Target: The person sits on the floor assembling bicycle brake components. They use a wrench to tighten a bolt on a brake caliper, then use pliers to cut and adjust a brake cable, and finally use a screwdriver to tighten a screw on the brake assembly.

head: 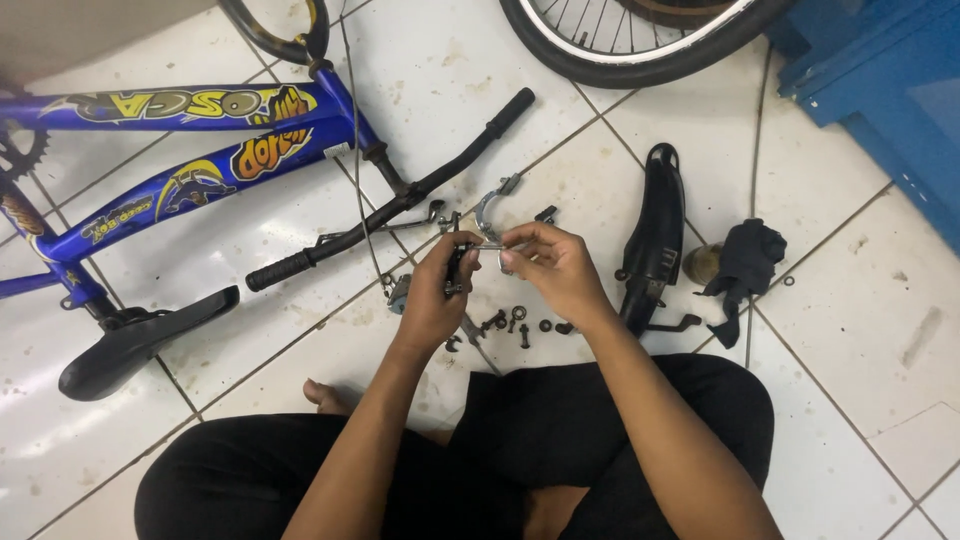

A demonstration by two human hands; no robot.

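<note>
Seated on the tiled floor (860,330), the person works above a scatter of bolts and nuts (515,322) near the middle of the floor: the left hand (437,290) has its fingers closed around a small dark brake part (456,270), while the right hand (555,265) pinches a thin silver bolt (492,245) between narrowed fingertips, the two pieces meeting between the hands. Done well, this step likely calls for keeping the bolt square to its hole and the dark part steady — with the silver brake arm (490,205), the black handlebar (395,200) and the blue bicycle frame (180,150) lying beyond, toward the floor's far left.
</note>
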